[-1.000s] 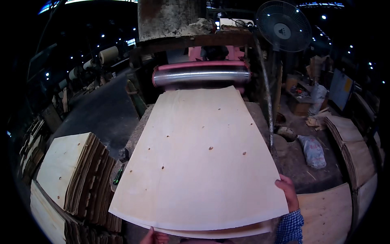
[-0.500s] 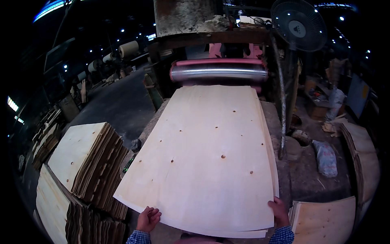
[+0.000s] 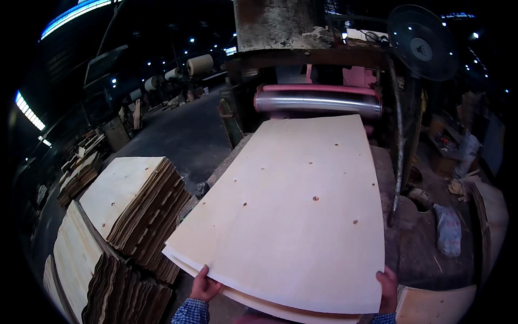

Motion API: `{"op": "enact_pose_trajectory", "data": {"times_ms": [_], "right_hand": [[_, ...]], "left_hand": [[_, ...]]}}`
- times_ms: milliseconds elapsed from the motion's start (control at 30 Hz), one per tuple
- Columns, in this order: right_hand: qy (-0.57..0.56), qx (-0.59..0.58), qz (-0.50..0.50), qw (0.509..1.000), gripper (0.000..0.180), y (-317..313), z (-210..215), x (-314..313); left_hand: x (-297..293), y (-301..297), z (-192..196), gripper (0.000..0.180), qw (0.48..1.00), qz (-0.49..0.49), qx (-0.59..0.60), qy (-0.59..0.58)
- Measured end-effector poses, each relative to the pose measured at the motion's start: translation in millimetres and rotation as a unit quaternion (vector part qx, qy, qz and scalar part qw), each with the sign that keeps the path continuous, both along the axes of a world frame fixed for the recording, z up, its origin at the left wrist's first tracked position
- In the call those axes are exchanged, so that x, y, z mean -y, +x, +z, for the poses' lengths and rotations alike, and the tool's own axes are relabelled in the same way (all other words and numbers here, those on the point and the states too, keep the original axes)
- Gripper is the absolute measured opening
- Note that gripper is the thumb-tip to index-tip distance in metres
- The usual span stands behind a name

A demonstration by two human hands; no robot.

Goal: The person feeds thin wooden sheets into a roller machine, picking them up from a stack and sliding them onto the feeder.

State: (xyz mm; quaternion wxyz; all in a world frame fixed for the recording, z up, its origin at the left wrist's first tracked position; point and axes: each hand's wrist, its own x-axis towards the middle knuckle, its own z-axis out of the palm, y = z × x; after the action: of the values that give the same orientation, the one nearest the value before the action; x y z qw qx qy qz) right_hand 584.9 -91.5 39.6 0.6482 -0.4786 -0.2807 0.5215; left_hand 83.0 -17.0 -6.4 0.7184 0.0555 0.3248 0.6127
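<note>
My left hand (image 3: 205, 287) and right hand (image 3: 387, 289) grip a pale, knotty wood sheet (image 3: 291, 227) over a grey bench (image 3: 382, 162), its far end near a shiny roller (image 3: 318, 102). Stacked sheets (image 3: 156, 202) stand left, beside dark floor (image 3: 167, 135).

A large, thin, pale cream sheet of wood veneer (image 3: 291, 227), four-sided and dotted with small brown knots, lies broad face up and stretches lengthwise away from the person, its far edge near the underside of a shiny cylindrical metal roller (image 3: 318, 103), though whether the two touch cannot be told. Beneath it, a second pale wood veneer sheet (image 3: 275, 308) shows as a narrow strip along the near edge, with a slim dark gap between the two toward the near left corner, while the rest of it is hidden under the upper one.
</note>
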Motion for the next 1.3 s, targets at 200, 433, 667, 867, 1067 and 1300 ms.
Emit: {"op": "enact_pose_trajectory", "data": {"times_ms": [200, 433, 667, 867, 1067, 1300], "right_hand": [[-0.167, 0.346, 0.03, 0.923, 0.048, 24, -114, -11], [-0.208, 0.497, 0.006, 0.842, 0.047, 24, -129, -13], [-0.213, 0.523, -0.046, 0.824, 0.052, 1, -113, -12], [-0.177, 0.613, -0.084, 0.766, 0.057, 23, -173, -12], [-0.151, 0.642, -0.122, 0.742, 0.052, 17, -181, -13], [-0.164, 0.667, -0.13, 0.715, 0.05, -1, -152, -10]], "left_hand": [[-40, -9, -48, 0.044, 0.986, -0.075, -0.094, -0.114], [-45, -13, -65, 0.045, 0.983, -0.086, -0.031, -0.16], [-45, -6, -67, 0.045, 0.979, -0.056, -0.091, -0.171], [-48, -3, -68, 0.044, 0.98, -0.053, -0.092, -0.167], [-51, -7, -77, 0.044, 0.983, -0.041, -0.069, -0.168], [-50, -10, -88, 0.043, 0.985, -0.04, -0.059, -0.157]]}}
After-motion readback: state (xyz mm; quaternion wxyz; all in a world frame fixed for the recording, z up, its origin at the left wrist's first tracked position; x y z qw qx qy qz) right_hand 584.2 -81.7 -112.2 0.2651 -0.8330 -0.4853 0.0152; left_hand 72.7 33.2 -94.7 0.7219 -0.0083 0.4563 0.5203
